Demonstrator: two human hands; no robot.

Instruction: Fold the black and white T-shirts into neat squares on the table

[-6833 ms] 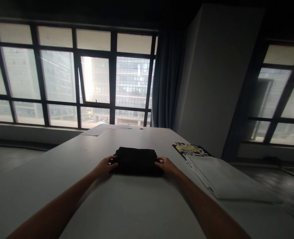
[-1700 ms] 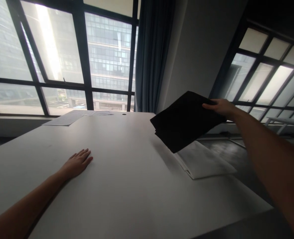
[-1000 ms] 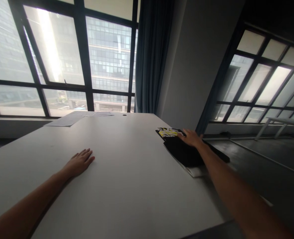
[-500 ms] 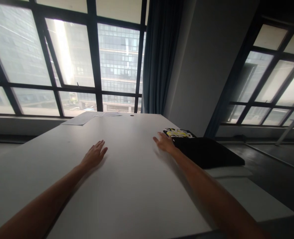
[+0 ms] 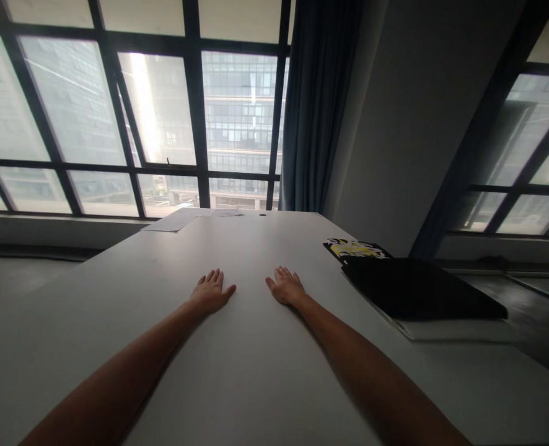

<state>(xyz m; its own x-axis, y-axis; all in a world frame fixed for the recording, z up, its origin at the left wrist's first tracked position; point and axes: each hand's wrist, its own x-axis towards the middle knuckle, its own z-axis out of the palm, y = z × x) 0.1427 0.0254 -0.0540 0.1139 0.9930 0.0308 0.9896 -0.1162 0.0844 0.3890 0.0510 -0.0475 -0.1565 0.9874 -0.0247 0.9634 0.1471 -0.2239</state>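
Observation:
My left hand (image 5: 210,291) lies palm down on the white table (image 5: 237,371), left of the middle, with its fingers spread and holding nothing. To the right of it, my right hand (image 5: 285,286) rests palm down on the same surface, fingers apart and nothing in it. A gap of bare tabletop separates the two hands. Farther right lies a flat black item (image 5: 423,290), with a black, white and yellow patterned piece (image 5: 355,249) at its far left end.
White papers (image 5: 170,221) lie at the table's far left corner, near a small dark round spot (image 5: 262,215). Beyond the table are large windows, a blue curtain (image 5: 309,124) and a grey pillar (image 5: 395,124).
The view has shifted, so the table items appear farther right. My right hand has moved away from the patterned piece, toward my left hand, and both hands are now closer together.

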